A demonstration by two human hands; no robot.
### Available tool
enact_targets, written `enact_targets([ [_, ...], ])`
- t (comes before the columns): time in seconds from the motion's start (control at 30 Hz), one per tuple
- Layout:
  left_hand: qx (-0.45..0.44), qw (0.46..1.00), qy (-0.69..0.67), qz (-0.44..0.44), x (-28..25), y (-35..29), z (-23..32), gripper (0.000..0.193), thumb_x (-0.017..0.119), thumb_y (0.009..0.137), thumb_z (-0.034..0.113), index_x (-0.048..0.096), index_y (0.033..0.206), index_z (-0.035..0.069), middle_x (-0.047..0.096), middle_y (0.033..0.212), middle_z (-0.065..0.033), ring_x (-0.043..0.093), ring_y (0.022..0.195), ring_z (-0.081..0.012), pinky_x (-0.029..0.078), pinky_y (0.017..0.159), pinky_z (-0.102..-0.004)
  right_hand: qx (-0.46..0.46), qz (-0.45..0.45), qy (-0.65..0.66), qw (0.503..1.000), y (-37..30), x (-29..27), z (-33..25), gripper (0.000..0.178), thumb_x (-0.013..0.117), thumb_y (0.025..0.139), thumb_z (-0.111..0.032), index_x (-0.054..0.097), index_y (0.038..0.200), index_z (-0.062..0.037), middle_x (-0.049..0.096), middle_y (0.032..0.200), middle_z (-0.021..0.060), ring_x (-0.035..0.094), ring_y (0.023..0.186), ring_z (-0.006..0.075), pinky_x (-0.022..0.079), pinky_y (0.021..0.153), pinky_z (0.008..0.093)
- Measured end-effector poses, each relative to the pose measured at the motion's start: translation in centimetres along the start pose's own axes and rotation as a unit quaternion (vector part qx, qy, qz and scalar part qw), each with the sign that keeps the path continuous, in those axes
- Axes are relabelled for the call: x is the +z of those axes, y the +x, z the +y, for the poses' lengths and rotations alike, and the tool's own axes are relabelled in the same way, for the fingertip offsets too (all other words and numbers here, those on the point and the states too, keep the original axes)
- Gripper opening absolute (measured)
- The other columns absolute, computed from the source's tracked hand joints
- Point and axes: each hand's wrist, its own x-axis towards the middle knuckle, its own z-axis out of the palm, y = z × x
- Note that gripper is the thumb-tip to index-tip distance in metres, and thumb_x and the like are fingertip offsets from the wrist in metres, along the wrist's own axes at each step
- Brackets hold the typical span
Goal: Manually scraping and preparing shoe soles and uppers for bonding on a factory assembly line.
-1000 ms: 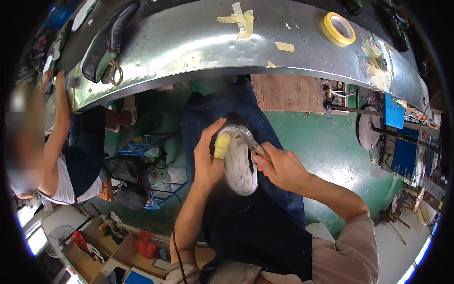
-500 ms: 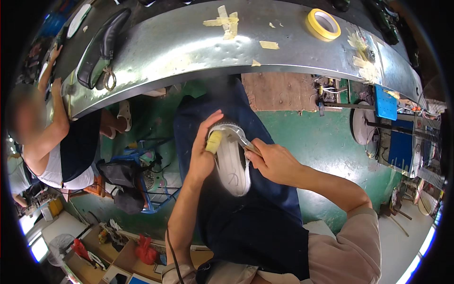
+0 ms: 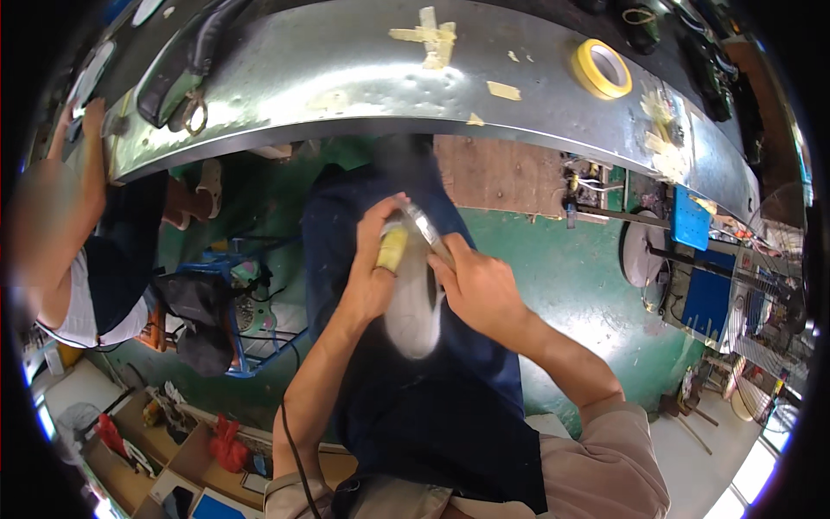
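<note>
A pale shoe [image 3: 411,322], bottom side up with a whitish sole face, lies over the dark blue apron [image 3: 333,233] on my lap. My left hand [image 3: 370,272] grips its left side near the far end, fingers along the outer edge. Yellow tape [image 3: 392,248] wraps the left thumb, which presses on the sole face. In my right hand [image 3: 486,290] is a silver metal hand tool [image 3: 422,225] with a brownish handle. Its metal end meets the far end of the shoe beside my left fingertips. Blur hides the exact contact and the tool's working end.
Ahead runs a metal bench [image 3: 337,91] with a yellow tape roll [image 3: 602,69] and a black shoe-like piece [image 3: 177,82]. At left, a person [image 3: 65,259] works at the bench, near a blue-framed stool [image 3: 251,303]. Cardboard boxes [image 3: 186,441] stand at lower left; a round metal base [image 3: 641,251] stands right.
My right hand and the tool have swung up and left, the metal end now standing higher at the shoe's far end. The whole view has shifted slightly.
</note>
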Motion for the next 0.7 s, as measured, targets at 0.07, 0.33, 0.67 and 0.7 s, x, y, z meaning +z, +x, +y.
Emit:
enact_targets([
  [0.07, -0.002, 0.999, 0.03, -0.012, -0.3, -0.2, -1.5, 0.048, 0.042, 0.112, 0.009, 0.043, 0.16, 0.005, 0.048, 0.159, -0.0132, 0.048, 0.145, -0.0244, 0.034, 0.124, -0.0364, 0.002, -0.025, 0.016, 1.0, 0.4, 0.6, 0.6, 0.022, 0.064, 0.109, -0.025, 0.059, 0.108, -0.0037, 0.072, 0.075, 0.0176, 0.073, 0.068, 0.0401, 0.057, 0.06, 0.0504],
  [0.33, -0.11, 0.986, 0.045, 0.116, 0.5, -1.1, 0.7, 0.069, 0.05, 0.089, -0.013, 0.053, 0.155, 0.007, 0.06, 0.149, -0.023, 0.062, 0.135, -0.0413, 0.046, 0.117, -0.0415, 0.059, -0.101, 0.039, 0.992, 2.3, 0.2, 2.1, 0.024, 0.06, 0.11, -0.028, 0.061, 0.112, -0.0046, 0.074, 0.08, 0.0204, 0.074, 0.077, 0.0441, 0.057, 0.07, 0.0555],
  [0.67, -0.062, 0.998, 0.007, -0.006, -5.4, -2.8, -1.6, 0.091, 0.04, 0.08, -0.022, 0.056, 0.162, 0.014, 0.066, 0.155, -0.0091, 0.063, 0.137, -0.0214, 0.05, 0.109, -0.0329, -0.167, -0.392, -0.07, 0.902, 2.0, -2.3, -0.3, 0.01, 0.067, 0.097, -0.011, 0.066, 0.105, -0.0054, 0.075, 0.091, 0.0114, 0.075, 0.082, 0.0379, 0.057, 0.072, 0.0535],
  [0.7, -0.085, 0.996, -0.01, -0.012, -5.6, -2.9, -1.4, 0.092, 0.036, 0.08, -0.021, 0.054, 0.164, 0.014, 0.063, 0.158, -0.0043, 0.058, 0.14, -0.0165, 0.047, 0.112, -0.0299, -0.193, -0.417, -0.085, 0.884, 1.5, -1.8, -0.5, 0.02, 0.069, 0.097, -0.015, 0.07, 0.114, -0.0049, 0.076, 0.098, 0.0121, 0.076, 0.092, 0.0373, 0.058, 0.076, 0.0523],
])
